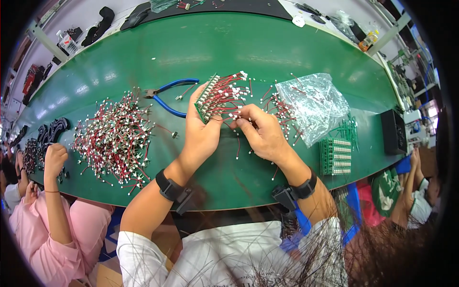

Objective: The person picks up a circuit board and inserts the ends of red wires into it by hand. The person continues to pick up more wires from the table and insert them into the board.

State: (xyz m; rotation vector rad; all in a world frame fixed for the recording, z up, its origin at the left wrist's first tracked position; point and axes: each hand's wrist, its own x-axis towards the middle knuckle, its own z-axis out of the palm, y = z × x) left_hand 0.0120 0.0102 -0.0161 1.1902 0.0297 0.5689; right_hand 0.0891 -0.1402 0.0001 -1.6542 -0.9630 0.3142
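My left hand (200,131) is closed round a green circuit board panel (204,101), held tilted above the table. Red wires with white connectors (234,91) fan out from the panel toward the right. My right hand (263,129) pinches at the panel's lower right, thumb and forefinger together by a red connector wire (224,118); the fingers partly hide it. Just beyond my left hand lie diagonal cutters (167,98) with blue handles, spread apart. More loose connector wires (287,117) lie to the right of my right hand.
A large heap of small wired boards (117,138) covers the table's left part. At right are a clear plastic bag (313,105), stacked green panels (335,157) and a black box (393,131). Co-workers sit on both sides; one person's hand (56,157) rests near the heap.
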